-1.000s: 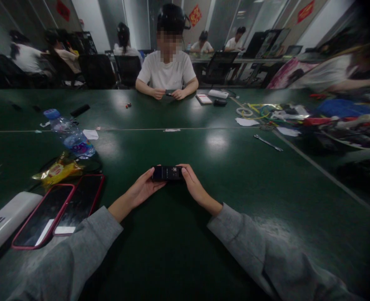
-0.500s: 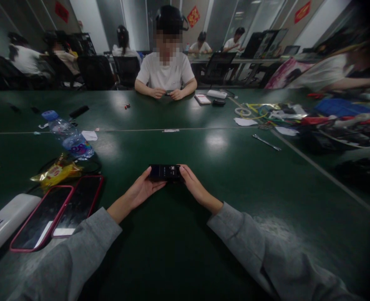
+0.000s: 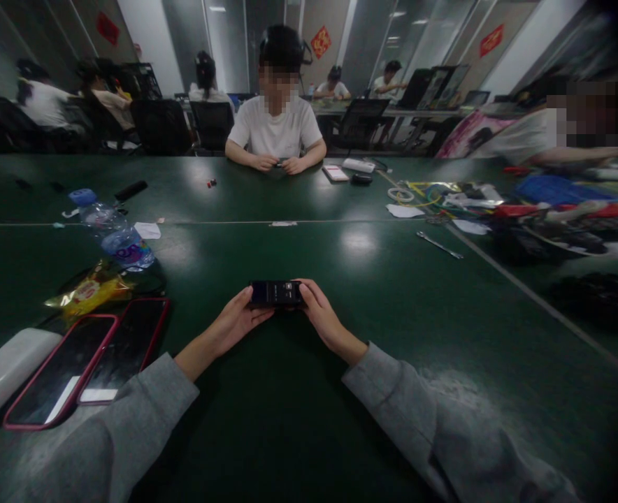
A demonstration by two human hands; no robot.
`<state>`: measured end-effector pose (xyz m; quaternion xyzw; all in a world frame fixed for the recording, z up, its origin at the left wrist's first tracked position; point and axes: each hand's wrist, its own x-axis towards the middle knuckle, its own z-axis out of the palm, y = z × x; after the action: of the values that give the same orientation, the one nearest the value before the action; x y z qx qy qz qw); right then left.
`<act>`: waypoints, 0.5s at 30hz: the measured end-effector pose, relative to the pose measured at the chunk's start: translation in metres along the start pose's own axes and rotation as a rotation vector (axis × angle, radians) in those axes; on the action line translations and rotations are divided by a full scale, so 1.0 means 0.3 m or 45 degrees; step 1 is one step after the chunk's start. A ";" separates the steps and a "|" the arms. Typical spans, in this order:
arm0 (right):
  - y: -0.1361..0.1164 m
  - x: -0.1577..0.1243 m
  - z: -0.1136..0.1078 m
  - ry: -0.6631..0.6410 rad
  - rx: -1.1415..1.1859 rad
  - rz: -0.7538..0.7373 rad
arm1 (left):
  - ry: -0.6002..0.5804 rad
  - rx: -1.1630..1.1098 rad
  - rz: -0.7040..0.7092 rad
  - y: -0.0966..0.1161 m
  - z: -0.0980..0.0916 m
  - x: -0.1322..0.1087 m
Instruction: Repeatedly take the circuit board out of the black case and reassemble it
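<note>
Between my two hands is a small black device with a lit screen (image 3: 276,293), held sideways just over the green table. My left hand (image 3: 238,314) grips its left end, thumb on the near top edge and fingers underneath. On the opposite end, my right hand (image 3: 322,314) is closed with its fingers along the side. White marks show on the right half of the screen; its underside is hidden. To the left lie two phones with red edges (image 3: 62,370) and a white power bank (image 3: 12,370).
A clear plastic bottle (image 3: 112,230) lies behind a yellow snack packet (image 3: 91,290). A wrench (image 3: 439,244) is at the right, before a heap of cables and tools (image 3: 555,206). Across the green table (image 3: 225,244), a person in white (image 3: 277,133) handles a small item.
The whole view has tilted slightly, so the table sits a little lower in it. Both my hands keep their hold on the device, its screen now turned somewhat more toward me.
</note>
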<state>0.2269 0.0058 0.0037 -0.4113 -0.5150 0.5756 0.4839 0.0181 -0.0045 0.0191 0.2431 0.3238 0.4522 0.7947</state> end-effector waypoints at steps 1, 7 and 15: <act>0.002 0.000 0.000 0.006 0.008 -0.006 | 0.013 0.017 0.034 0.001 0.004 -0.002; 0.009 0.002 -0.003 0.008 -0.004 -0.004 | 0.009 0.080 0.076 0.014 0.013 -0.008; 0.007 -0.003 -0.007 -0.001 -0.086 -0.004 | -0.007 0.078 0.096 0.009 0.000 -0.006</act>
<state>0.2287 0.0055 0.0015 -0.4264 -0.5349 0.5573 0.4706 0.0159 -0.0049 0.0214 0.2805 0.3259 0.4709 0.7703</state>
